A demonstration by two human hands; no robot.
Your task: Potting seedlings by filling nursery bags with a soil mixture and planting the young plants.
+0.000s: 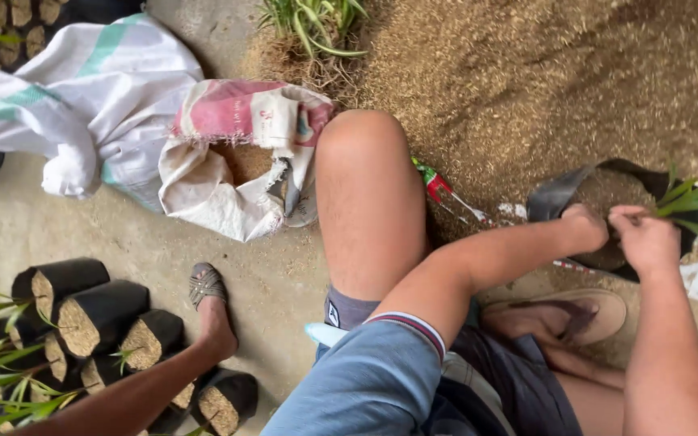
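Filled black grow bags [98,315] lie on their sides at left. At far right, left hand [586,226] and right hand [646,238] – both closed – grip a black bag [559,194] of husk, mouth tilted up, seedling [692,198] leaves pointing right.

The left hand [585,226] is pressing into the black bag [555,194], so its fingertips are hiding from sight. The right hand [646,238] is covering the base of the plant [696,198], whose leaves are running off the right edge. The bag's lower side is disappearing behind both hands. Another person's leg [147,387] is being cut off by the bottom edge.
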